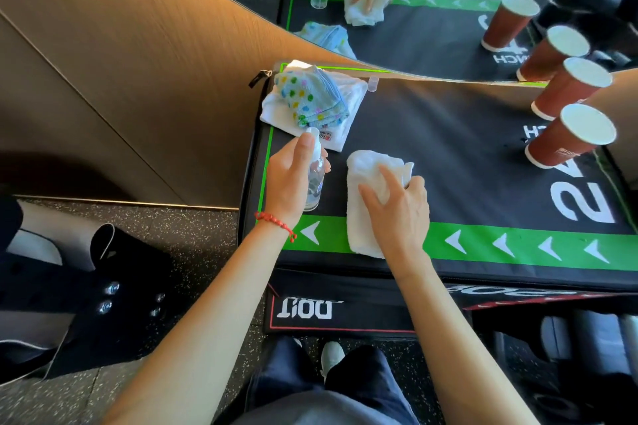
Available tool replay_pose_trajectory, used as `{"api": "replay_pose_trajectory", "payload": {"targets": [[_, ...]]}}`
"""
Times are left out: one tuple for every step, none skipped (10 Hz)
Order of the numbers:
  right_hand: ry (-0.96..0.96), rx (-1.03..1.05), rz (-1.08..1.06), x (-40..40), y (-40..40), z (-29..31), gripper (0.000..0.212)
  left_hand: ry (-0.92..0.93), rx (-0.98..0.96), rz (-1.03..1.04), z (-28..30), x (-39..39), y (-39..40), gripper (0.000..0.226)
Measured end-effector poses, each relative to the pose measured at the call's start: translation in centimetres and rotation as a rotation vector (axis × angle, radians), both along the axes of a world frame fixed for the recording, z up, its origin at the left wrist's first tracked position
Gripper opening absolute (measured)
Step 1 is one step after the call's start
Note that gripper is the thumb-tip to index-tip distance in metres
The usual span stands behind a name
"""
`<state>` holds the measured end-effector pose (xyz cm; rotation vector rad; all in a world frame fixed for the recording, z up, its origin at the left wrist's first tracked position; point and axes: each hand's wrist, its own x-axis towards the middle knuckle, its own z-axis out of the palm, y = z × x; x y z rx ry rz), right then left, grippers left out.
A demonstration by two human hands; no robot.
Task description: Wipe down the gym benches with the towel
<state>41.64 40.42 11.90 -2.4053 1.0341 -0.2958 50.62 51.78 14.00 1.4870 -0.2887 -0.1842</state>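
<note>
A black padded gym bench top (466,155) with a green arrow stripe along its near edge fills the middle of the head view. A folded white towel (366,190) lies flat on it near the front left. My right hand (397,203) presses on the towel, fingers curled over its right edge. My left hand (293,179) grips a small clear spray bottle (316,179) upright just left of the towel, a finger resting on its white nozzle.
A folded white cloth (348,97) with a blue dotted cloth (310,97) on it sits at the bench's back left corner. Two red paper cups (566,138) stand at the right. A mirror (414,28) behind reflects everything. Dark gym equipment (86,286) lies on the floor at left.
</note>
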Motion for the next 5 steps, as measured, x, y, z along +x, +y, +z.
{"api": "replay_pose_trajectory", "payload": {"targets": [[-0.071, -0.018, 0.008, -0.5, 0.0, 0.0, 0.044, 0.003, 0.021, -0.006, -0.1, -0.1, 0.4, 0.055], [-0.125, -0.012, 0.007, -1.5, 0.3, -0.2, 0.047, 0.026, 0.031, -0.022, -0.3, -0.1, 0.8, 0.054], [-0.175, -0.031, 0.002, -2.7, 0.9, -0.5, 0.05, -0.035, 0.078, -0.026, -0.6, -0.6, 1.8, 0.061], [-0.221, -0.044, -0.006, -3.9, 1.7, -0.8, 0.053, -0.098, 0.087, -0.043, -1.0, -1.3, 2.8, 0.059], [-0.234, -0.047, -0.044, -5.2, 2.5, -1.3, 0.053, -0.09, 0.141, -0.032, -1.9, -2.0, 4.2, 0.07]]}}
